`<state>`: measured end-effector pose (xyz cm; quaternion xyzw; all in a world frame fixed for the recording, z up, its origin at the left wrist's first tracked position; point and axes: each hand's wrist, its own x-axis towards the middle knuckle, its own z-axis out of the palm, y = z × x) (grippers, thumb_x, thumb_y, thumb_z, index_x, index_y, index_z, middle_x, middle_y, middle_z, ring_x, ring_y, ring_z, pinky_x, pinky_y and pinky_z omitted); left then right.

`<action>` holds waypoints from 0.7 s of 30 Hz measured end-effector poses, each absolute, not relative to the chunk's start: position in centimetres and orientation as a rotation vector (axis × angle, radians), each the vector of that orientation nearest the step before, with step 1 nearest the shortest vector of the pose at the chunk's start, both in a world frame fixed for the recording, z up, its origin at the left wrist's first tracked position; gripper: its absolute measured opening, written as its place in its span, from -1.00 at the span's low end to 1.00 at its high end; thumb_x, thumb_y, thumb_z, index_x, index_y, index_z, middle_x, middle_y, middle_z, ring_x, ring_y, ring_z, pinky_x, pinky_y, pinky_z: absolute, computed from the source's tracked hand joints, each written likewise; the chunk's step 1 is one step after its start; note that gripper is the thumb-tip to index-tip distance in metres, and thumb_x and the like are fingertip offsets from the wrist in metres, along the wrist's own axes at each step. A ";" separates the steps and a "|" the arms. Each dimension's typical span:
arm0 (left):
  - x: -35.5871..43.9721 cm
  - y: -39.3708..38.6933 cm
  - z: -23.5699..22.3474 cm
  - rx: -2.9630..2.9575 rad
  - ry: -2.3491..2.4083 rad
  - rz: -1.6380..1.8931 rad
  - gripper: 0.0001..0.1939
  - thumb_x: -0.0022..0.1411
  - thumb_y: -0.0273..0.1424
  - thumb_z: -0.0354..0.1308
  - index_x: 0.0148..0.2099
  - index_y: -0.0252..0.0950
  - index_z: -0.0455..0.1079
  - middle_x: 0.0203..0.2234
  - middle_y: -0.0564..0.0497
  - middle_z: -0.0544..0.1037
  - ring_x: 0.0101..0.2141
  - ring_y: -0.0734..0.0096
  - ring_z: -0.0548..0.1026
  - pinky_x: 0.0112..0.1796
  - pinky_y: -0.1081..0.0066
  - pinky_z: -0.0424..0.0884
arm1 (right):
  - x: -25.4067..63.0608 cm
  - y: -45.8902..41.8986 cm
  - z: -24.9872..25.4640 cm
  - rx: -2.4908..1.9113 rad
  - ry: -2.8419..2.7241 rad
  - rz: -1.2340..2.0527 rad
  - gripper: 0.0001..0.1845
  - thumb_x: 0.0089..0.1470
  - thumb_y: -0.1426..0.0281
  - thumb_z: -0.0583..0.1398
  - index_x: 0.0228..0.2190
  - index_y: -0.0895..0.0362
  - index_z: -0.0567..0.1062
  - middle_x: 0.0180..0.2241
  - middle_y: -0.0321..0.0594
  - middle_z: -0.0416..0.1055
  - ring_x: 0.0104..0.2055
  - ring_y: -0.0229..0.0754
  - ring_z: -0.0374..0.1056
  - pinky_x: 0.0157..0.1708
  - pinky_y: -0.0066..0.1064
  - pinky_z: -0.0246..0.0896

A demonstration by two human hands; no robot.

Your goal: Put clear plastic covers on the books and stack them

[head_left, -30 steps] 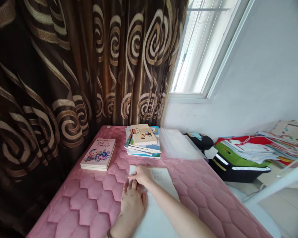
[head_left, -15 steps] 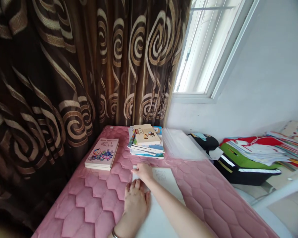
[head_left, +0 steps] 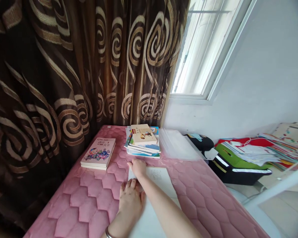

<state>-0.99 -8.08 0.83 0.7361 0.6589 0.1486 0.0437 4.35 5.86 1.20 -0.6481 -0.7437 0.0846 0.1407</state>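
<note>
A pale open book or booklet (head_left: 161, 180) lies flat on the pink quilted mattress, with printed text on its far page. My left hand (head_left: 131, 200), with a bracelet at the wrist, rests flat on the near left edge, fingers stretched forward. From the right, my right forearm crosses over the page. Its hand (head_left: 138, 168) is at the far left corner of the book, fingers bent and closed around the edge there. The back of this hand hides the fingertips. My arms cover part of the pages.
Two stacked books with a cartoon cover (head_left: 98, 153) lie to the left. A pile of several books (head_left: 144, 140) is at the back, beside clear plastic covers (head_left: 180, 145). Past the mattress (head_left: 86, 198) on the right stands a black and green box (head_left: 238, 165) with papers.
The view has turned slightly, so everything sits a little further left. Both hands keep nearly the same places on the book, the right hand still at its far left corner.
</note>
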 end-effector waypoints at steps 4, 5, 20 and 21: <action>-1.0 -8.1 0.9 2.270 2.036 0.459 -0.54 0.33 -0.30 -0.17 0.15 -0.29 0.34 0.12 -0.09 0.39 0.09 0.14 0.32 0.14 0.07 0.15 | 6.8 4.0 0.4 -1.651 -2.254 0.279 -0.81 0.11 0.36 0.18 -0.22 0.10 0.51 -0.15 -0.13 0.48 -0.02 -0.10 0.33 0.00 -0.33 0.11; -1.0 -8.1 0.8 2.282 2.037 0.454 -0.54 0.33 -0.29 -0.17 0.16 -0.29 0.33 0.12 -0.10 0.40 0.09 0.14 0.32 0.14 0.06 0.15 | 8.2 3.2 0.3 -1.578 -2.287 0.307 -0.80 0.09 0.38 0.20 -0.20 0.06 0.51 -0.10 -0.19 0.45 0.02 -0.14 0.29 0.03 -0.37 0.10; 1.8 -7.6 1.6 2.355 2.073 0.059 -0.49 0.30 -0.41 -0.18 0.26 -0.39 0.16 0.23 -0.20 0.22 0.22 0.07 0.16 0.21 -0.09 -0.07 | 23.0 -5.4 0.7 -1.554 -2.372 0.424 -0.49 0.28 0.21 -0.11 0.06 0.16 0.41 0.18 -0.06 0.24 0.24 -0.10 0.11 0.24 -0.15 -0.11; 2.7 -7.4 1.8 2.368 1.995 0.012 -0.48 0.30 -0.39 -0.16 0.27 -0.39 0.14 0.25 -0.20 0.17 0.24 0.07 0.12 0.22 -0.10 -0.12 | 22.8 -5.3 0.8 -1.552 -2.376 0.393 -0.50 0.28 0.23 -0.11 0.03 0.15 0.44 0.15 -0.06 0.28 0.22 -0.10 0.15 0.23 -0.16 -0.10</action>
